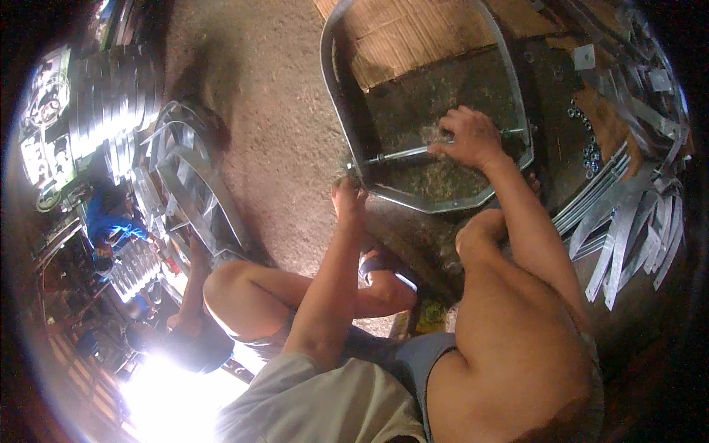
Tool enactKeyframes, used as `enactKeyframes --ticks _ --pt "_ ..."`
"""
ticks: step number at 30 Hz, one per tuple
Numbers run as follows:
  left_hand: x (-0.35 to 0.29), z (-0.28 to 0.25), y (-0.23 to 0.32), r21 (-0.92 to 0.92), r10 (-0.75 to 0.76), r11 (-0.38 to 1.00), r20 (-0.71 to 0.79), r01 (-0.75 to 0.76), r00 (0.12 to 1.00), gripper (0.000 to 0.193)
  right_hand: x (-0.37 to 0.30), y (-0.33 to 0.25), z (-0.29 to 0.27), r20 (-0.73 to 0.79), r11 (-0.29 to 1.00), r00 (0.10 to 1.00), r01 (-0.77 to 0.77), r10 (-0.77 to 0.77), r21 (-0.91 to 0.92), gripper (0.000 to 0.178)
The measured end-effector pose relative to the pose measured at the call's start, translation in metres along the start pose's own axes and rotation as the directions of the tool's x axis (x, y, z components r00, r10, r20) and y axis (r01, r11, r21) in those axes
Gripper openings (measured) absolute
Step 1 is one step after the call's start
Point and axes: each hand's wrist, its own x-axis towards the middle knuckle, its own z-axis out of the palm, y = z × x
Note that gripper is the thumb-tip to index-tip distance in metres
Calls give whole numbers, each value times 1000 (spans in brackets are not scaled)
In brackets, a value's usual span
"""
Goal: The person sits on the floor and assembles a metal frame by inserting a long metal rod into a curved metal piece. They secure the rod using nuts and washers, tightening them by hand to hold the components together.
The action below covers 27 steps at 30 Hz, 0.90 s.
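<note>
A bent metal strip frame (330,81) lies in front of me, rounded at the far end and angled at the near end. A thin metal rod (402,154) crosses it from side to side, with a nut (381,157) near its left end. My right hand (470,136) is closed over the rod right of its middle, thumb along it. At the frame's near left corner, just below the rod's end, my left hand (348,198) has its fingers bent in against the strip. What those fingertips pinch, if anything, is hidden.
Cardboard (413,44) lies under the frame's far part. To the right are loose nuts (591,157), a bundle of rods (594,193) and a heap of metal strips (628,236). Bent strips (196,177) pile up at the left; a co-worker in blue (111,221) is beyond.
</note>
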Motion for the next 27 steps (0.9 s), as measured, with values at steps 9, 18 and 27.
enactKeyframes --ticks 9,18,27 --pt "-12 14 48 -499 -364 812 -28 303 931 32 -2 -1 -4 18 1000 1000 -4 4 -4 53" --pt "-7 9 12 -182 -13 983 67 25 998 40 -5 3 -1 52 999 998 -37 38 -24 54" --pt "-21 17 63 -489 -354 814 10 313 935 27 -4 3 1 17 1000 1000 -17 17 -7 52"
